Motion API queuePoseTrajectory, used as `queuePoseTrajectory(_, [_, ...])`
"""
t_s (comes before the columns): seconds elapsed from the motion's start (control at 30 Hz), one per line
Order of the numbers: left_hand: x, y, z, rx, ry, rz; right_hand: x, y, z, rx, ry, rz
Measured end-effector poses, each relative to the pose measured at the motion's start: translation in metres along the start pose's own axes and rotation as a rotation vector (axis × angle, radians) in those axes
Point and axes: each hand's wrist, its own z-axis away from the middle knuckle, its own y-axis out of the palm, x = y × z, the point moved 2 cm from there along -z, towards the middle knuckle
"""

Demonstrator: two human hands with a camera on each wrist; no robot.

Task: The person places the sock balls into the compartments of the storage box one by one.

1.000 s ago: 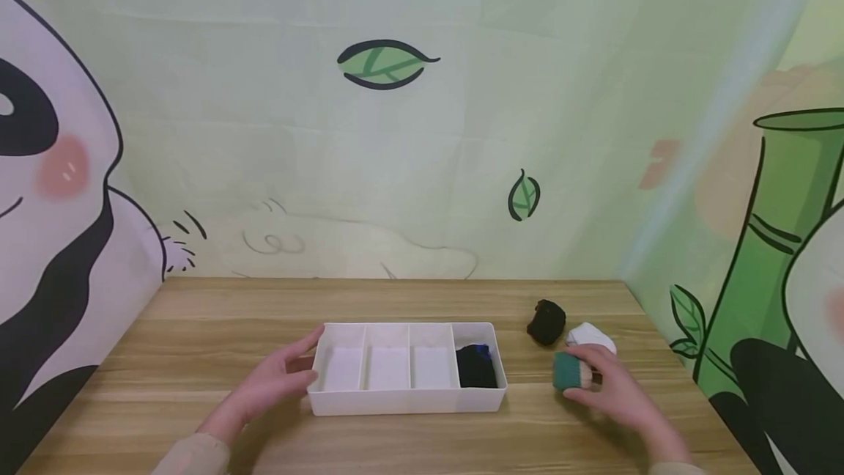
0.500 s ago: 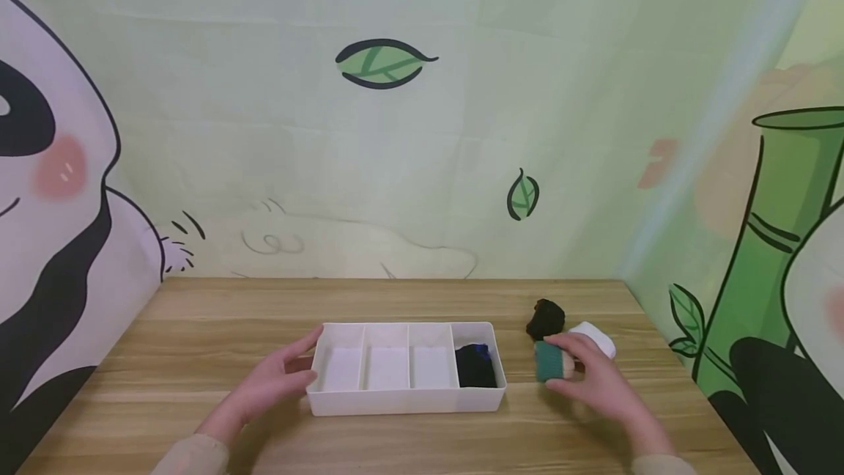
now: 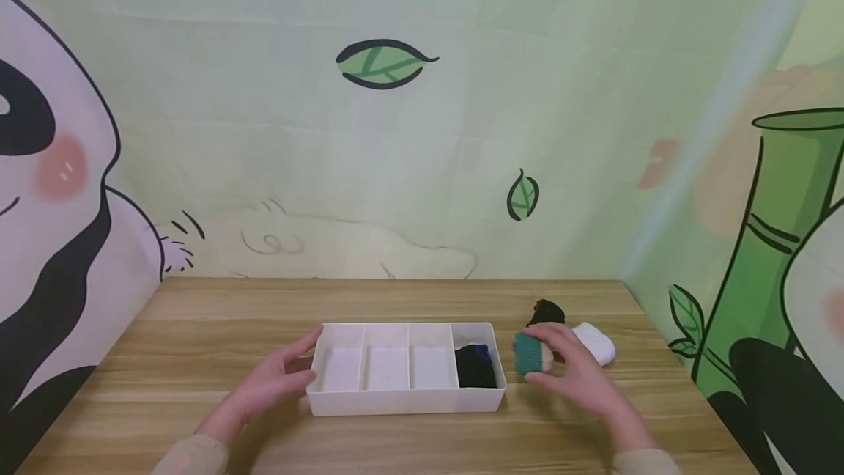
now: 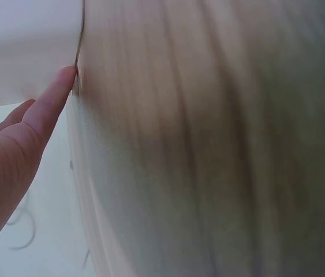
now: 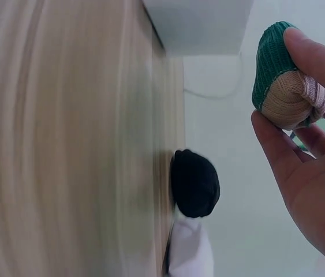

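A rolled sock (image 5: pixel 286 86), ribbed green with a beige part, is pinched between the thumb and fingers of my right hand (image 3: pixel 579 372). In the right wrist view it is held up off the table, just right of a white divided box (image 3: pixel 405 403). My left hand (image 3: pixel 270 383) touches the box's left end, thumb at the front and a finger near the back corner; the left wrist view shows fingertips against its wall. A black bundle with a blue patch (image 3: pixel 476 366) lies in the box's rightmost compartment. The other compartments show bare white bottoms.
Behind my right hand a rolled black bundle (image 5: pixel 195 183) rests on the wooden table (image 3: pixel 217 314), partly hidden in the head view. A white bundle (image 3: pixel 596 343) lies beside it. A printed cloth backdrop (image 3: pixel 422 167) rises at the table's far edge.
My right hand has carried the green and beige sock leftward and slightly up, toward the box, and now covers part of the black bundle. The left hand and box have stayed put.
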Motion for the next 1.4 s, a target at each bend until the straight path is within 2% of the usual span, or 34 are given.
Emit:
queuePoseTrajectory(0.33, [0.0, 0.0, 0.0, -0.005, -0.013, 0.002, 0.017, 0.017, -0.015, 0.019, -0.062, -0.018])
queuePoseTrajectory(0.43, [0.0, 0.001, 0.0, -0.012, -0.02, 0.002, 0.023, 0.022, -0.019, 0.036, -0.077, -0.056])
queuePoseTrajectory(0.7, [0.001, 0.001, 0.0, -0.014, -0.021, 0.012, 0.03, 0.035, -0.026, 0.083, -0.036, -0.067])
queuePoseTrajectory(0.97, [0.001, 0.001, 0.0, 0.003, 0.007, 0.022, 0.043, 0.046, -0.035, 0.098, -0.069, -0.073])
queuePoseTrajectory(1.17, [0.0, 0.001, 0.0, -0.009, -0.005, 0.016, 0.05, 0.054, -0.04, 0.125, -0.058, -0.1])
queuePoseTrajectory(1.4, [-0.001, 0.001, 0.001, -0.009, 0.007, 0.004, 0.058, 0.061, -0.046, 0.144, -0.056, -0.06])
